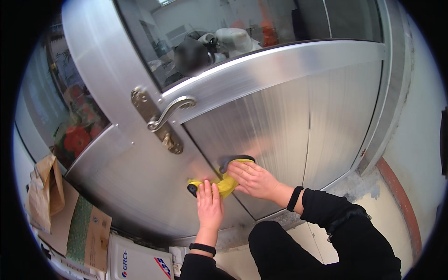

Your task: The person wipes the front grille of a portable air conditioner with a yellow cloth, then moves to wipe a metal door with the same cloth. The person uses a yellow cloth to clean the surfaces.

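A yellow cloth [226, 184] with dark rounded ends lies pressed against the brushed metal door [280, 115], low and left of its inset panel. Whether the dark ends belong to the cloth cannot be told. My left hand [210, 206] rests its straight fingers on the lower left end. Over the upper right end, my right hand [253, 178] bends its fingers and bears on the cloth. Above both hands, and apart from them, a curved lever handle [171, 112] sits on an ornate backplate [143, 108].
A window pane [224, 17] fills the door's upper part and reflects a person and a room. At lower left stand a brown paper bag [52, 192], a cardboard piece [98, 238] and a white GREE box or appliance [140, 259]. A red-brown skirting [402, 199] edges the tiled floor [315, 241].
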A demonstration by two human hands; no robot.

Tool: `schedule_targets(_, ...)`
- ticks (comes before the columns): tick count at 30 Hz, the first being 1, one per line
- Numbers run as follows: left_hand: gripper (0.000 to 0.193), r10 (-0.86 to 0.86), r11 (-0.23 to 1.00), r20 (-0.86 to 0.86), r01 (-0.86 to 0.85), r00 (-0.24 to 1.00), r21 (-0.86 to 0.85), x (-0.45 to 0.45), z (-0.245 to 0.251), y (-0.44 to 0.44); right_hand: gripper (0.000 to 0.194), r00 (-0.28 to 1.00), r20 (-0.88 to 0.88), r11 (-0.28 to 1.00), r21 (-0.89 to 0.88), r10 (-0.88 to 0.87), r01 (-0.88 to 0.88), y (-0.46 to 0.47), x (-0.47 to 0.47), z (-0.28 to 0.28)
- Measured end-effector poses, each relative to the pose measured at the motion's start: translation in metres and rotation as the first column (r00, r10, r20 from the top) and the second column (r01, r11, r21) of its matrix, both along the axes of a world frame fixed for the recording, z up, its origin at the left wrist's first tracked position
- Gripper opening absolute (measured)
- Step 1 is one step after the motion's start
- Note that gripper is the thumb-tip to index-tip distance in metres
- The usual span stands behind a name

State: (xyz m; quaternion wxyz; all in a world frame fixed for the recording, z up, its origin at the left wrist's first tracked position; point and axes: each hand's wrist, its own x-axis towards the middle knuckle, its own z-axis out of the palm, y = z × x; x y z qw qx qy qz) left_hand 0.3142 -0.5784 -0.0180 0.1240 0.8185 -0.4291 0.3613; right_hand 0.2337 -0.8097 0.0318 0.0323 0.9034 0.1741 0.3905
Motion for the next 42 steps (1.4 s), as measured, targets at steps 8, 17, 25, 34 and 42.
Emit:
schedule_targets(8,0.063,-0.129,0.980,0.140,0.148,0.982,-0.134,-0.012,0.068,-0.074,0.070,0.957,0.245,0.973,0.207,-0.156,0.106,-0.050,-0.010,0.072)
schedule_targets(17,0.046,-0.400,0.875,0.371,0.470,0.838,-0.117,-0.008,0.158,-0.149,0.076,0.820,0.293,0.816,0.485,-0.492,0.316,-0.115,-0.034,0.107)
schedule_targets(25,0.053,-0.199,0.963,0.211,0.231,0.957,-0.138,-0.010,0.126,-0.109,0.072,0.894,0.316,0.899,0.401,-0.316,0.176,-0.060,-0.007,0.093)
schedule_targets(34,0.058,-0.171,0.939,0.058,0.181,0.984,-0.292,-0.029,0.131,-0.110,0.067,0.945,0.291,0.972,0.215,-0.152,0.090,-0.060,-0.001,0.092)
schedule_targets(42,0.055,-0.111,0.911,0.272,0.208,0.956,-0.357,-0.041,0.171,-0.178,0.077,0.849,0.371,0.871,0.453,-0.378,0.190,-0.097,-0.017,0.101)
